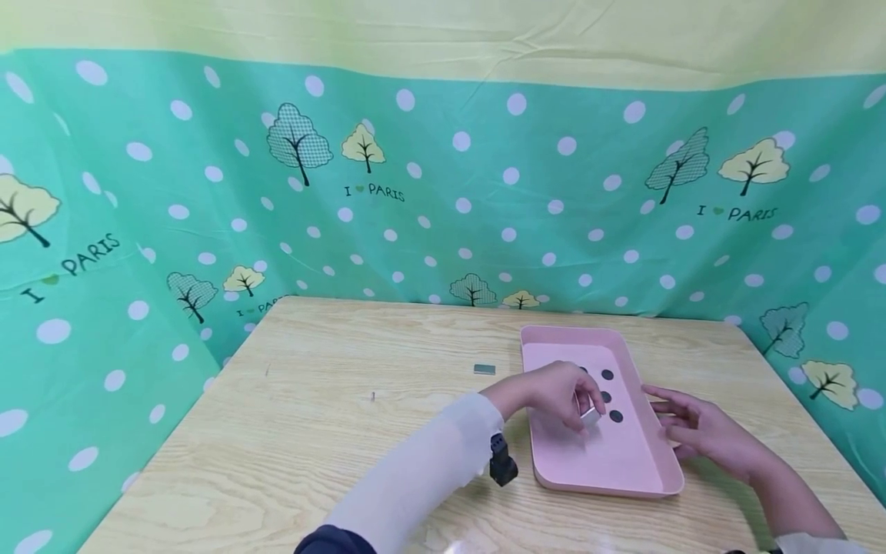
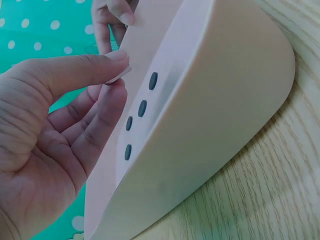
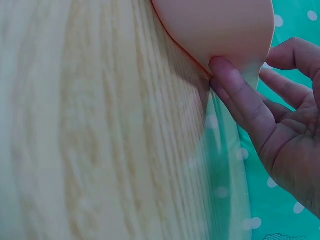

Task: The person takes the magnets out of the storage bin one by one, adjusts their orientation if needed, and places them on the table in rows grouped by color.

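Observation:
My left hand is over the pink tray, thumb and fingertips pinching a small flat silvery piece. In the left wrist view the piece shows as a thin pale edge between thumb and fingertip. Several small black discs lie on the tray floor beside this hand; one is partly covered by it. At the tray's right side, my right hand touches the outer wall with spread, slightly bent fingers. In the right wrist view its thumb rests low against that wall.
A small dark grey rectangular piece lies on the wooden table left of the tray. Further left is a tiny dark mark or object. A green dotted curtain hangs behind and beside the table.

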The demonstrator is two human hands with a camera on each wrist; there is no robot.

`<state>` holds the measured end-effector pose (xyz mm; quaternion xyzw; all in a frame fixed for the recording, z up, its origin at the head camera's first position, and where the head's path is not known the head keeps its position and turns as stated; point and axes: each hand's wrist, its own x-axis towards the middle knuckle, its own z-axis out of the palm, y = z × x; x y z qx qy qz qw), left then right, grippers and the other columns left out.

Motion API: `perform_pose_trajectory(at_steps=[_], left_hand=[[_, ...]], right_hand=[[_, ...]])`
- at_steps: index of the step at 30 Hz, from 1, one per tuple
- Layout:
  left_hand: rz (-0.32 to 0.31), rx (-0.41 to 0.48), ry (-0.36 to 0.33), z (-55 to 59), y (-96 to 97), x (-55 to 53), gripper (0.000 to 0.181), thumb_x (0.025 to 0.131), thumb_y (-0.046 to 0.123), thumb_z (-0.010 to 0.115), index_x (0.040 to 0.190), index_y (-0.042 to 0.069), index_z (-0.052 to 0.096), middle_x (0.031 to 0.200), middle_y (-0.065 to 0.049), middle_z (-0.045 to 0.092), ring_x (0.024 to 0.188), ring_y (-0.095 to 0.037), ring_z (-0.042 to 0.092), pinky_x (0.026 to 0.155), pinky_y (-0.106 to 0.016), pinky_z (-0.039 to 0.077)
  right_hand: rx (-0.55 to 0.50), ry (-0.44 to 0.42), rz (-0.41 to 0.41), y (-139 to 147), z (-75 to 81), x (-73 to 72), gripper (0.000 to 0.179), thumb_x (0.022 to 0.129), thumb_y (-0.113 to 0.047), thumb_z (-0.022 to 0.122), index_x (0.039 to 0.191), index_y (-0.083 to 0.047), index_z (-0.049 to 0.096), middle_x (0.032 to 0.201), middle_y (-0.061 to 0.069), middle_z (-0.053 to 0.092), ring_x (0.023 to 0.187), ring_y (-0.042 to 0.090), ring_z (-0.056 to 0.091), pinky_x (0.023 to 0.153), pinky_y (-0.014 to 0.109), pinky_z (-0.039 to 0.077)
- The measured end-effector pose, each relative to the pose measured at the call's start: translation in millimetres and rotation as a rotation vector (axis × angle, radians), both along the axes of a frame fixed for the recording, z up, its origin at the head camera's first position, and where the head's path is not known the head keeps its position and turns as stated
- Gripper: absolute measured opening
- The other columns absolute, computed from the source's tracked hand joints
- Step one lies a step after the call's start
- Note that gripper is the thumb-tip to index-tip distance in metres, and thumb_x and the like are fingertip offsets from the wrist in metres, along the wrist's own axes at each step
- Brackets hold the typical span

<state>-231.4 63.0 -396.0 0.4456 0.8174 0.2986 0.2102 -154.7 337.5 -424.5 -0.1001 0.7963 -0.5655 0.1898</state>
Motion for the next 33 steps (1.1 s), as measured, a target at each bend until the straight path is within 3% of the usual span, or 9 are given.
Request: perform_pose_trajectory(at_steps=[10,20,33], left_hand=[[0.024,0.119,-0.044,-0.6,-18.6,-0.5,0.033,0.071,0.002,0.086,0.1,0.006,0.073,0.075,0.004,0.062,0.065,-0.001,0.056,0.064,-0.014,0.051],[0.126,0.23,-0.109,-2.9,-42.7,-4.7,0.032,0.071,-0.002,0.084,0.1,0.004,0.073,0.075,0.004,0.061,0.066,-0.003,0.056,0.065,-0.017,0.053],[0.262,0.307,-0.105,-6.4,-73.2,-5.4,0.031,0.07,-0.002,0.084,0.098,0.004,0.072,0.075,0.003,0.062,0.066,-0.005,0.058,0.065,-0.02,0.053]], right_hand=[[0.006,-0.007,-0.014,-1.8,1.4,0.4,0.07,0.096,-0.009,0.058,0.151,0.006,0.018,0.143,0.04,0.031,0.104,0.001,0.06,0.077,0.046,0.057],[0.004,-0.005,-0.014,-1.5,1.4,0.6,0.069,0.097,-0.01,0.058,0.151,0.005,0.018,0.142,0.039,0.033,0.104,0.002,0.061,0.077,0.045,0.057],[0.037,0.004,-0.023,-3.4,2.2,0.7,0.069,0.097,-0.012,0.058,0.151,0.005,0.019,0.142,0.04,0.033,0.102,0.001,0.061,0.076,0.045,0.058]])
